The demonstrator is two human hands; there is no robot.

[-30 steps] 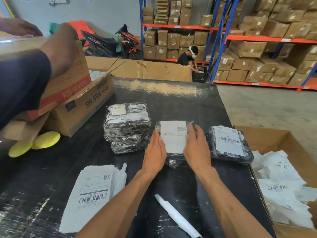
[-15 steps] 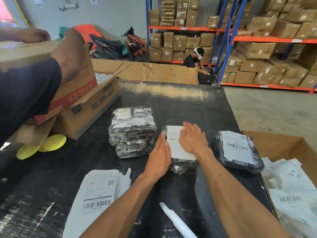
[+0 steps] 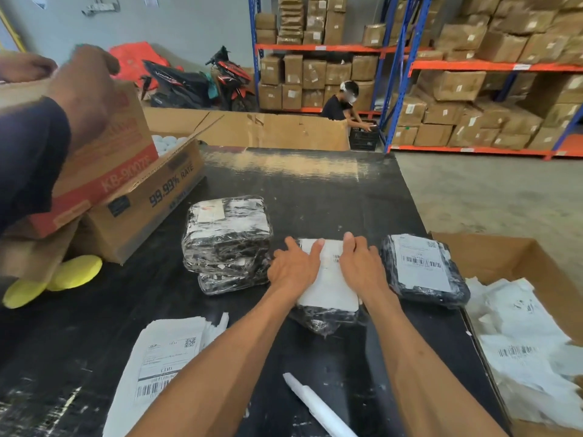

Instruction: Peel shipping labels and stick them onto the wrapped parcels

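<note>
near edge of the black tabletop (image 3: 315, 190): a stack of unpeeled shipping labels (image 3: 164, 364) and a rolled strip of backing paper (image 3: 315, 405). centre: the wrapped parcel (image 3: 325, 316) carries a fresh label (image 3: 328, 279), pressed flat by the left hand (image 3: 293, 269) and right hand (image 3: 359, 266). risk, as a judgement: uneven pressure could trap a crease or bubble across the barcode, and the slick wrap may let the parcel slide under the palms. pose: both forearms reach forward, palms down, fingers straight and fairly close together, holding nothing, one hand on each side edge of the label. right: a labelled parcel (image 3: 422, 269); left: unlabelled parcels (image 3: 227, 241), stacked.
</note>
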